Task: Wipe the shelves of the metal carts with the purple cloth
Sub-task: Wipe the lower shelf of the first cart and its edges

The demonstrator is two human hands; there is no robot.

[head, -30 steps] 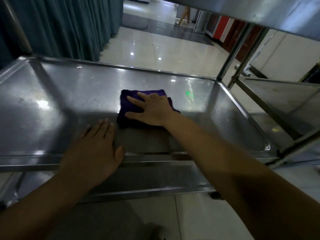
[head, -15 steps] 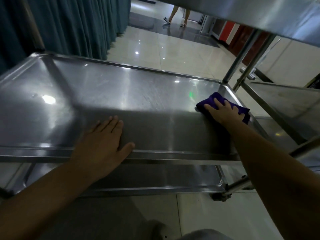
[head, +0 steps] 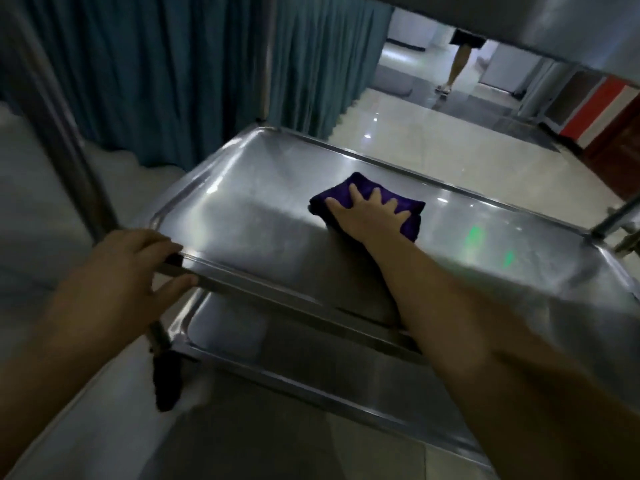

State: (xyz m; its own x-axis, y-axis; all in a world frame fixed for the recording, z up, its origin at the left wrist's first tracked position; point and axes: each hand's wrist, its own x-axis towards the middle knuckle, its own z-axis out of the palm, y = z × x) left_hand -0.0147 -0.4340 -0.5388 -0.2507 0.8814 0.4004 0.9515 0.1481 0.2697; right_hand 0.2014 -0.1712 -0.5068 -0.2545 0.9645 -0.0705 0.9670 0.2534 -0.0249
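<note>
- Right now the middle shelf (head: 277, 233) of the metal cart (head: 346, 334) carries only the purple cloth (head: 341, 199), a folded pad lying toward the far edge, roughly midway along its length.
- Below it a lower shelf (head: 311, 358) shows, dim and bare as far as I can see; its right part is hidden by the forearm.
- Over the cloth, the right hand (head: 369, 216) lies flat, palm down, fingers straight and fanned wide, pressing the pad against the steel; the arm reaches in across the near edge.
- At the near left corner, the left hand (head: 124, 268) grips the shelf's raised rim, fingers curled over the top and the thumb seemingly tucked underneath, though blur softens it.
- Beyond the far edge hangs a teal curtain (head: 173, 74), and a person's legs (head: 457, 67) stand on the glossy floor (head: 450, 143).
</note>
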